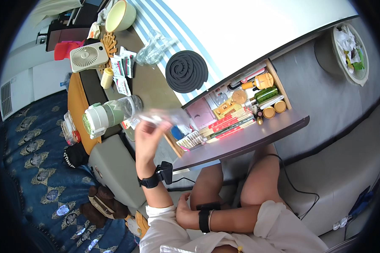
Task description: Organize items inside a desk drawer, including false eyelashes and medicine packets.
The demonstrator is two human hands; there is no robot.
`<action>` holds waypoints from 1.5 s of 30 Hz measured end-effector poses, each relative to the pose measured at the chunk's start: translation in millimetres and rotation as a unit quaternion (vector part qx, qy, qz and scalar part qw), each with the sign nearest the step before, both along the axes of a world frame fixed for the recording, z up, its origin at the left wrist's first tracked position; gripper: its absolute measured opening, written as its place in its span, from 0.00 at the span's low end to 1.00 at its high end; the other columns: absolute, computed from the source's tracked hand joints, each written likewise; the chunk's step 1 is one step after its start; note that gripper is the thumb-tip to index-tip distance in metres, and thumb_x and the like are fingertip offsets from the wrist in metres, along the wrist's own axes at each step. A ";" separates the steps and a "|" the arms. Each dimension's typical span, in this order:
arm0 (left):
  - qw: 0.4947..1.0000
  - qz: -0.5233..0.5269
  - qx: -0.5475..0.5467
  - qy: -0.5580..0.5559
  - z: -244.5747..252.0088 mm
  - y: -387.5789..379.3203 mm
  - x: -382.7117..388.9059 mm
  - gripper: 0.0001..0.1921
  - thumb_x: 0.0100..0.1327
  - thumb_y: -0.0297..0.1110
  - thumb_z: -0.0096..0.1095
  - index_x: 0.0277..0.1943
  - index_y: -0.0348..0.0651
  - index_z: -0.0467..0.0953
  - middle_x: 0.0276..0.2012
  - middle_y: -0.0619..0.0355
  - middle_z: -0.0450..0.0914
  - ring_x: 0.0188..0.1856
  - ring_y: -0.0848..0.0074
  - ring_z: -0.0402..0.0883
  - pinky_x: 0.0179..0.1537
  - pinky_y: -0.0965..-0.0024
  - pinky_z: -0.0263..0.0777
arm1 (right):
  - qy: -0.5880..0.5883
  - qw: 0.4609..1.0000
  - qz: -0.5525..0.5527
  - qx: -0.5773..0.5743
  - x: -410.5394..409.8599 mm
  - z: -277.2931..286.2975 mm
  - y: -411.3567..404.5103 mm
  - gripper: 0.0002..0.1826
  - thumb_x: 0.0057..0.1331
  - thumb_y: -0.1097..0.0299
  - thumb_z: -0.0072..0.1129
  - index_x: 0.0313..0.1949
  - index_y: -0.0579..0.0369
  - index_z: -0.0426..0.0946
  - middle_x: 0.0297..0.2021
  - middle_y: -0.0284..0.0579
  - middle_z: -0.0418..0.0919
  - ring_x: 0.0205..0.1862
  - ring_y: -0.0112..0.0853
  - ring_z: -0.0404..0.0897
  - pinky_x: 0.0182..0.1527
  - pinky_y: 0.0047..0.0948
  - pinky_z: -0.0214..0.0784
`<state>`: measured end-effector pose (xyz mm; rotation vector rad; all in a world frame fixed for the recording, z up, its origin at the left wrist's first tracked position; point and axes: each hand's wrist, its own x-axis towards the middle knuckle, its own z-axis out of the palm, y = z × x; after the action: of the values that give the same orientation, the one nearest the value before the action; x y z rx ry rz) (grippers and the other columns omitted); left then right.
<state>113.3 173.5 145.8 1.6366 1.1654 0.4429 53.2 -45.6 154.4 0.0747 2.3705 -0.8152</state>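
Observation:
My left hand [150,134] is raised over the near left corner of an open drawer [237,146]. Between thumb and fingers it pinches a thin, clear plastic item [179,117], blurred so that its kind cannot be told. My right hand [187,212] lies against my left arm at the rolled sleeve; its fingers are partly hidden. In the drawer are red-wrapped chopsticks [226,125], a green glass bottle [266,95], a pink box [201,113], a round powder compact [239,96] and gold-lidded jars [269,112]. A green-and-white water bottle [109,115] lies left of my left hand.
Above the drawer, a black coiled strip [186,72] lies on the striped table cover [164,19]. Crumpled plastic [153,49], small packets [122,68], a fan [88,57] and a bowl [120,15] stand further left. A trash bin [332,60] is at far right; a cable [299,189] hangs by my legs.

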 end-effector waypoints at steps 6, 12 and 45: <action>0.950 -0.228 -0.161 0.136 -35.1 -33.3 39.6 0.09 0.67 0.34 0.59 0.43 0.36 0.77 0.27 0.63 0.74 0.32 0.83 0.72 0.40 0.79 0.70 | 0.027 1.000 -0.011 0.009 9.2 4.5 4.4 0.31 0.55 0.58 0.62 0.59 0.48 0.69 0.60 0.51 0.66 0.59 0.50 0.66 0.52 0.62 0.62; 0.928 0.044 -0.361 0.076 -99.2 -38.1 71.9 0.15 0.72 0.36 0.52 0.56 0.36 0.69 0.38 0.66 0.70 0.39 0.88 0.69 0.43 0.81 0.72 | -0.002 0.993 -0.117 0.023 -47.0 -10.4 -17.9 0.32 0.57 0.57 0.59 0.60 0.54 0.66 0.56 0.56 0.71 0.56 0.52 0.72 0.52 0.63 0.64; 0.947 -0.157 -0.109 0.257 -151.4 -67.4 49.4 0.06 0.66 0.27 0.55 0.44 0.38 0.73 0.35 0.52 0.80 0.36 0.65 0.81 0.39 0.67 0.73 | 0.056 0.993 -0.107 -0.004 -5.3 9.0 -11.7 0.28 0.56 0.66 0.59 0.56 0.60 0.69 0.53 0.52 0.71 0.52 0.51 0.70 0.46 0.64 0.64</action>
<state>162.7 106.2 -5.6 1.7487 1.2390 -0.3297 47.9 -57.3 163.4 0.2910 2.4937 -0.9525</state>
